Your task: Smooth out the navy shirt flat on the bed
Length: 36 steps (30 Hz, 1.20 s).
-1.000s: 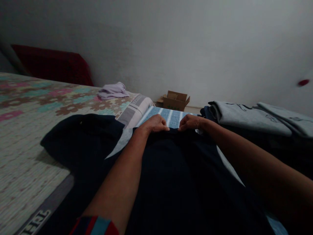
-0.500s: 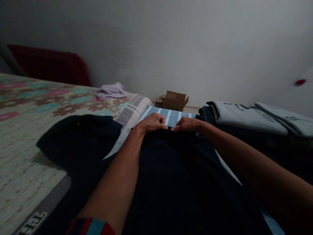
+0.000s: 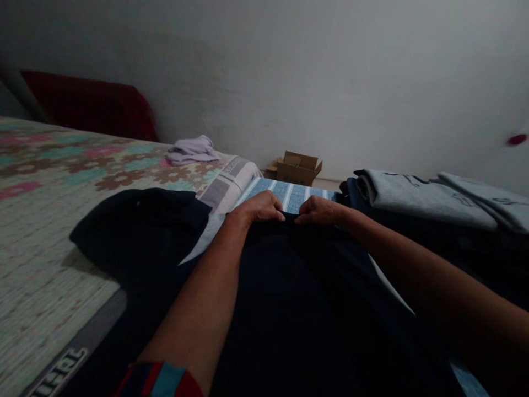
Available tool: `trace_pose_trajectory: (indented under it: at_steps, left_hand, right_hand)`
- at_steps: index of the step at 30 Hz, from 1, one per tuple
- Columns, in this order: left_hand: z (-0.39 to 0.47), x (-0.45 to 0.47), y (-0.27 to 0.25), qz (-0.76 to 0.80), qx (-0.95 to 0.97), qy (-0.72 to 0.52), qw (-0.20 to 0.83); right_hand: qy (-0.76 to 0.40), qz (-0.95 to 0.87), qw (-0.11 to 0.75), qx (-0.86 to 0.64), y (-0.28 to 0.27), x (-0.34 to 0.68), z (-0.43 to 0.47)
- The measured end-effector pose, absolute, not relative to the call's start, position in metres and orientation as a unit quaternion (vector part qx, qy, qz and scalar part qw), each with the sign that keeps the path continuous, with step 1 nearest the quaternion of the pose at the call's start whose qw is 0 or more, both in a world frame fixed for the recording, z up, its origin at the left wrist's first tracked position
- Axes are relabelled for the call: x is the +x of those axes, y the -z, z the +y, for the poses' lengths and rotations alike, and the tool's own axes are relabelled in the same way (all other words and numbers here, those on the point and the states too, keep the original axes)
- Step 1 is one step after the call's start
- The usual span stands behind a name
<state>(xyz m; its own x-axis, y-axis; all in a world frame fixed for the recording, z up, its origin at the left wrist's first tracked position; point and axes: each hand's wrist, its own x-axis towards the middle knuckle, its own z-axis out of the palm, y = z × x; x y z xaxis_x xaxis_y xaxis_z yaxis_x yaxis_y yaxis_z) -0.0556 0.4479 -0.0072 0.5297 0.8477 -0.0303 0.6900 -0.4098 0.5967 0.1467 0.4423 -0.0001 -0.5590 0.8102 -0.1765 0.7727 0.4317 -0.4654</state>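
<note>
A dark navy garment [image 3: 285,286] lies spread out in front of me, reaching from the bottom of the view up to both hands. At its far edge my left hand [image 3: 263,208] is closed, pinching the cloth between thumb and fingers. Just to the right, my right hand [image 3: 317,210] pinches the same edge, with a small gap between the two hands. On the left, a sleeve-like dark part [image 3: 136,231] drapes over the bed. Its exact cut is hard to make out in the dim light.
The flowered bed cover [image 3: 119,179] fills the left, with a crumpled lilac cloth [image 3: 192,150] on it. Folded grey garments [image 3: 425,198] lie on dark clothes at the right. Behind the blue striped cloth [image 3: 285,193] stands an open cardboard box [image 3: 296,170] by the wall.
The whole view has shifted slightly, so things appear a little further right. My hands keep hold of the garment's far edge, with the gap between them marginally wider.
</note>
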Motion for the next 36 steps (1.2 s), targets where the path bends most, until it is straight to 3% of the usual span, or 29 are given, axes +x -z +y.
trace_pose_trajectory:
  at_steps: [10, 17, 26, 29, 36]
  left_hand:
    - [0.443, -0.052, 0.001, 0.448, 0.818, -0.183, 0.312]
    - [0.452, -0.076, 0.007, 0.494, 0.783, -0.198, 0.323]
    - [0.451, -0.076, 0.017, 0.499, 0.747, -0.255, 0.359]
    - [0.452, -0.081, 0.019, 0.477, 0.737, -0.265, 0.398]
    - [0.454, -0.087, 0.021, 0.492, 0.733, -0.276, 0.380]
  right_hand:
    - [-0.279, -0.831, -0.013, -0.481, -0.007, 0.131, 0.448]
    - [-0.270, -0.830, 0.033, -0.487, 0.000, 0.135, 0.448]
    - [-0.168, -0.843, 0.093, -0.502, 0.002, 0.134, 0.446]
    - [-0.161, -0.846, 0.099, -0.499, 0.001, 0.136, 0.444]
    - [-0.179, -0.845, 0.102, -0.493, 0.000, 0.138, 0.441]
